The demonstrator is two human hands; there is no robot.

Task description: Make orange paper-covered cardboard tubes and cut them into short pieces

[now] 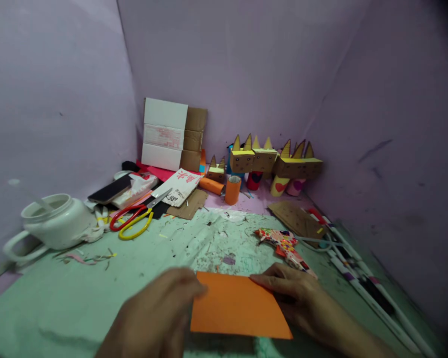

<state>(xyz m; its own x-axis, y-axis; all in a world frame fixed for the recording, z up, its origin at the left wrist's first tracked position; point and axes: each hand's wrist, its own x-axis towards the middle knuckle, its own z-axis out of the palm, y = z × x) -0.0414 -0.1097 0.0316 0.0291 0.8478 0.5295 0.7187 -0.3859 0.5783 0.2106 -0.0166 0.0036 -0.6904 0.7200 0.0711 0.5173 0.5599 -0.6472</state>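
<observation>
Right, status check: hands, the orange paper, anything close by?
Left hand and right hand both flat on orange paper, one at each side. Paper lies on green mat. Patterned glue gun just beyond the right hand.

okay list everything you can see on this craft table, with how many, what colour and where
Orange paper sheet: one, orange, near edge, under both hands.
Scissors: two pairs, red and yellow handles, left of centre.
White plastic jug: one, white, far left.
Cardboard horned figures: about four, brown and yellow, against back wall.
Orange paper tube: one, upright, before the figures.
Folded cardboard box: one, white and brown, leaning at back.
Patterned glue gun: one, multicoloured, right of centre.
Green cutting mat: one, green, covers table.
Left hand: on sheet's left edge.
Right hand: on sheet's right corner.
</observation>
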